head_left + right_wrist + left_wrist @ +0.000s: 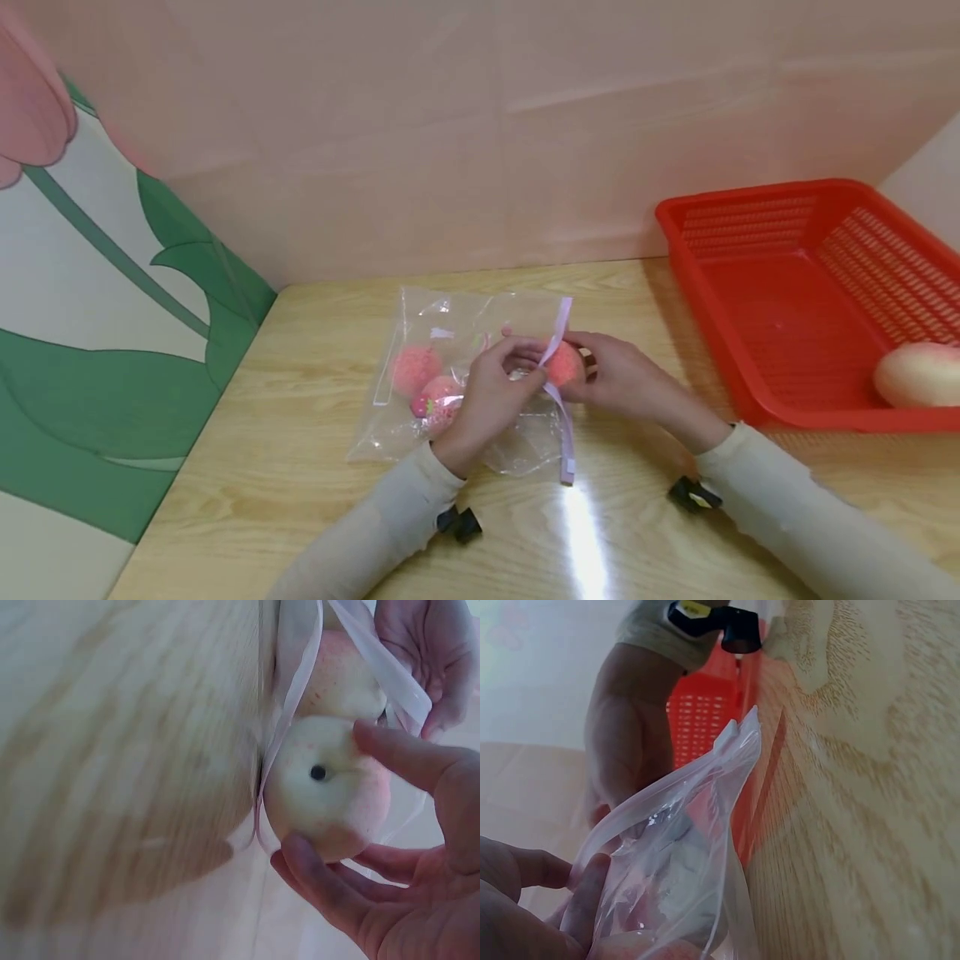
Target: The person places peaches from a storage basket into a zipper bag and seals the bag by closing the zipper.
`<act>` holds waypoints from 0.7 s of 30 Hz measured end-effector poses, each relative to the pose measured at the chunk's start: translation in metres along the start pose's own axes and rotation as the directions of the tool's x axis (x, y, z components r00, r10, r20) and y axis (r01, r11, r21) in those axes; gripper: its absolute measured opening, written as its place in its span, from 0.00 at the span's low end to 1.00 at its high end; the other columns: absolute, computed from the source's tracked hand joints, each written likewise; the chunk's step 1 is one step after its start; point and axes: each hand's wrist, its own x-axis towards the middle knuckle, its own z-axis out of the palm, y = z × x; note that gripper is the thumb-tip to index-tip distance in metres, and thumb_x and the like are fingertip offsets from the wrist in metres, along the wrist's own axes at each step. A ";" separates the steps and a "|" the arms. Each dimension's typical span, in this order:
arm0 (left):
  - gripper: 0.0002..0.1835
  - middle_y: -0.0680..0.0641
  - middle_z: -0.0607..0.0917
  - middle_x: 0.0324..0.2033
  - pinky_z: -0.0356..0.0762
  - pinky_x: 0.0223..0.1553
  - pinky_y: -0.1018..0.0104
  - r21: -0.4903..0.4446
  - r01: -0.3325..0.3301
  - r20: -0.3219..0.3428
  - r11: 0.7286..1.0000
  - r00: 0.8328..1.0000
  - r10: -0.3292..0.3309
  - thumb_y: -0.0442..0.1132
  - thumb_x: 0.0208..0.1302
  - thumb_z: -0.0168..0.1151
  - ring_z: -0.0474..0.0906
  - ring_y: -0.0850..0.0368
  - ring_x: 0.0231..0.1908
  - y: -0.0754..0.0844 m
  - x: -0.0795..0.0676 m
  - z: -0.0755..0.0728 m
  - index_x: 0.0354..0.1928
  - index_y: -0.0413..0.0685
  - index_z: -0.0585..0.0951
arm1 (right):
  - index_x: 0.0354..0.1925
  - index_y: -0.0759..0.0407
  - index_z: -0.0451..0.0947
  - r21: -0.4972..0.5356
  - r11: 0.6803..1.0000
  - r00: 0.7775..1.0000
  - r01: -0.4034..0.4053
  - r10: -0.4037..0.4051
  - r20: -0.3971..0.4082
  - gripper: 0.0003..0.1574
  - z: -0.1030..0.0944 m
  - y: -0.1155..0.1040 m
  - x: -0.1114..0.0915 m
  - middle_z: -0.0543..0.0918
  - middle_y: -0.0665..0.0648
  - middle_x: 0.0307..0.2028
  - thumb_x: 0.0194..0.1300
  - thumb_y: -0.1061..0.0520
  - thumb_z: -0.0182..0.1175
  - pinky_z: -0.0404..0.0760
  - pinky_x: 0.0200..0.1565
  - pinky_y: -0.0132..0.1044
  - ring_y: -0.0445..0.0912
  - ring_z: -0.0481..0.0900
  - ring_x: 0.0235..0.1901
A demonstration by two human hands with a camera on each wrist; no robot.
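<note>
A clear zip bag point(480, 310) with a lilac zip strip point(567, 437) lies on the table, its mouth facing right. Inside it are a pink peach point(417, 371) and a second peach point(441, 403) behind a printed patch. My left hand point(491, 387) pinches the bag's edge at the mouth, which gapes in the left wrist view. With thumb and fingers round it, my right hand point(626, 379) holds another peach point(326, 791) at the opening. That peach has a small dark hole in its end and sits partly between the bag's edges; one more peach point(341, 679) shows beyond it.
A red plastic basket point(716, 333) stands on the right of the table, with a pale peach point(918, 375) in its near right corner. A pink cloth wall point(375, 167) rises behind the wooden table point(255, 467), and a flower-printed panel point(112, 400) borders the left.
</note>
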 end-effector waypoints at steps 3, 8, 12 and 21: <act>0.16 0.40 0.86 0.45 0.81 0.47 0.72 0.002 -0.003 -0.005 1.000 1.000 0.003 0.26 0.59 0.63 0.84 0.54 0.43 0.000 -0.001 -0.001 0.50 0.39 0.82 | 0.69 0.62 0.67 -0.025 1.000 1.000 -0.002 0.002 -0.029 0.48 0.002 -0.001 0.003 0.83 0.64 0.55 0.54 0.52 0.73 0.87 0.42 0.43 0.57 0.84 0.49; 0.16 0.39 0.86 0.45 0.82 0.48 0.71 0.007 -0.005 0.005 1.000 1.000 0.005 0.26 0.58 0.63 0.84 0.51 0.44 0.000 -0.001 -0.002 0.50 0.38 0.82 | 0.69 0.62 0.66 -0.021 0.999 0.999 -0.025 0.024 -0.032 0.47 0.003 -0.002 0.004 0.83 0.65 0.54 0.55 0.54 0.72 0.87 0.41 0.41 0.56 0.84 0.49; 0.16 0.39 0.86 0.45 0.82 0.50 0.67 0.005 0.008 0.008 1.000 1.000 -0.008 0.25 0.59 0.63 0.84 0.49 0.45 0.001 0.000 -0.001 0.50 0.38 0.82 | 0.71 0.61 0.64 0.000 1.000 1.000 -0.027 0.027 0.005 0.49 -0.001 -0.001 0.002 0.81 0.65 0.57 0.56 0.51 0.73 0.87 0.43 0.42 0.57 0.84 0.51; 0.16 0.38 0.86 0.46 0.82 0.53 0.64 -0.002 0.013 0.009 1.000 1.000 -0.013 0.25 0.59 0.63 0.83 0.48 0.46 0.004 0.000 -0.001 0.51 0.37 0.82 | 0.69 0.57 0.68 -0.033 0.996 0.997 -0.077 0.078 0.029 0.47 -0.016 0.005 -0.004 0.79 0.64 0.60 0.58 0.42 0.72 0.87 0.45 0.45 0.54 0.86 0.49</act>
